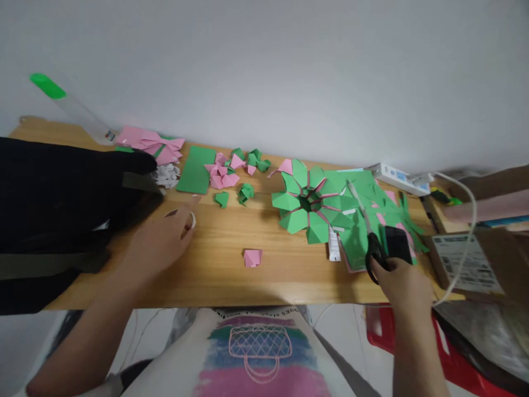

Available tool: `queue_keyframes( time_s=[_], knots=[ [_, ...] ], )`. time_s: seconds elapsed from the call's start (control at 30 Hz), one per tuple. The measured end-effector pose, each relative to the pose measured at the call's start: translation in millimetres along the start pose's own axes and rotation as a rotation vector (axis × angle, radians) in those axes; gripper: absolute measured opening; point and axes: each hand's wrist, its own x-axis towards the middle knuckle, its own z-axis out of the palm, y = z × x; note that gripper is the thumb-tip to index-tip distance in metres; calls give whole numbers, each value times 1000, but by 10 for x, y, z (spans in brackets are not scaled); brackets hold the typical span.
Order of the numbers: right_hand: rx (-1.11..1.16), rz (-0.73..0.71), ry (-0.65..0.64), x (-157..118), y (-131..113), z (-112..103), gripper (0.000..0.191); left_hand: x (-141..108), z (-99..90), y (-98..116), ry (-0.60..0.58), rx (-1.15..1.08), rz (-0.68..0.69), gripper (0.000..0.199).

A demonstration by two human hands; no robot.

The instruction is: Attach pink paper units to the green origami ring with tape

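My left hand (167, 234) is over the left part of the wooden table, fingers curled around what looks like a roll of tape (193, 220), mostly hidden by the fingers. On the right, my right hand (403, 281) grips the black handles of a pair of scissors (375, 248), blades pointing away over green paper (357, 248). A green-and-pink folded paper ring (291, 204) sits left of the scissors. Between my hands, near the front edge, lies a small pink folded paper piece (252, 257). Small green folded pieces (246, 193) and a pink cluster (222, 172) lie farther back.
A green sheet (196, 170), white scraps (167, 175) and pink folded papers (151, 144) lie at the back left, near a black cloth item (61, 204). A white tube (334, 245), phone (397, 242), power strip (400, 179) and cardboard box (467, 262) are at right.
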Motion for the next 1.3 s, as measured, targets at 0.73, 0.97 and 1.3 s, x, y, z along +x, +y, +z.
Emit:
queue_keyframes(
  time_s=[0.73,0.97,1.3],
  knots=[
    [1306,-321,-190,-915,-806,-100,13,-221,1359,356,-375,-921,-839,21],
    [1315,-319,-201,-853,-879,-105,8,-212,1445,376,-342,-866,-818,19],
    [1426,-520,-356,-835,-588,-120,11,-183,1553,225,-274,-713,-672,21]
  ],
)
